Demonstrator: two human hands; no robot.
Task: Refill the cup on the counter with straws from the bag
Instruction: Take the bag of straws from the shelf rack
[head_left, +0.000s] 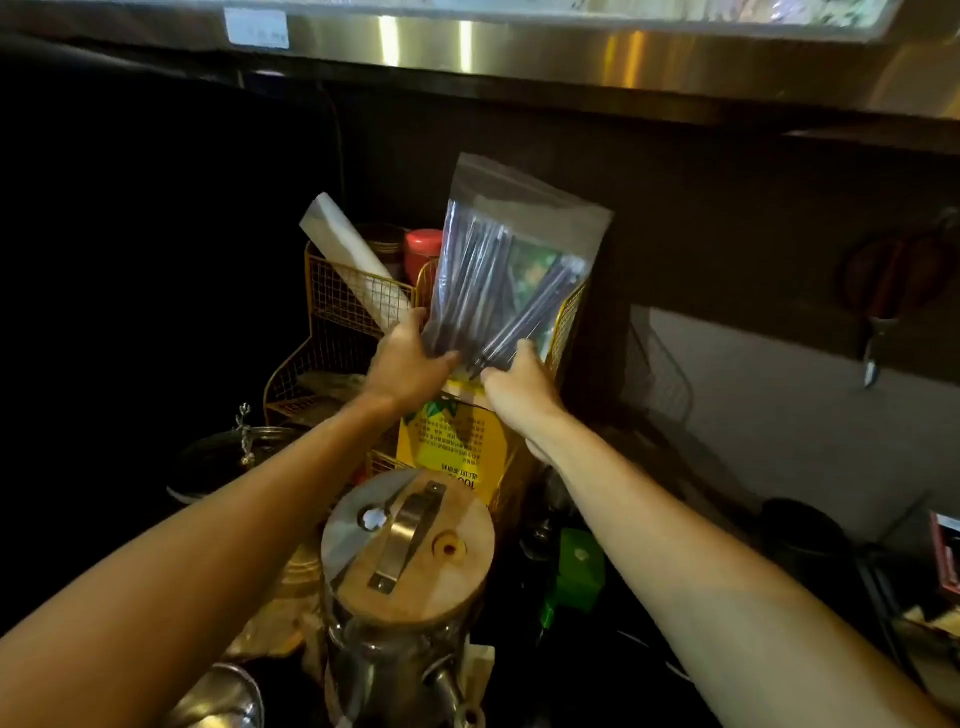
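- While the zip bag (511, 260) is held upright above the gold wire rack (332, 306), its lower edge is gripped by both hands, and the dark straws (470, 275) can be seen bundled inside it.
- The left hand (410, 358) is curled round the bag's lower left corner, thumb across the front of the plastic.
- The right hand (519, 384) is closed on the lower right corner, pinching the film where the straw tips gather.
- The seal at the top of the bag appears to be closed; this is judged only from the flat, straight top edge.
- No cup for straws can be identified with certainty on the cluttered desk, so its place cannot be told.
- For the step in hand, the bag is best lifted straight up and drawn back, so that the paper roll (353, 265) leaning in the rack and the red-lidded jar (423, 249) behind it are not knocked.
- A path clear of the yellow carton (457, 441) and the wooden-lidded jar (408, 545) below the wrists is advised.
- The bag should be kept upright until it is opened, since straws pressed against thin film may pierce it if squeezed hard.
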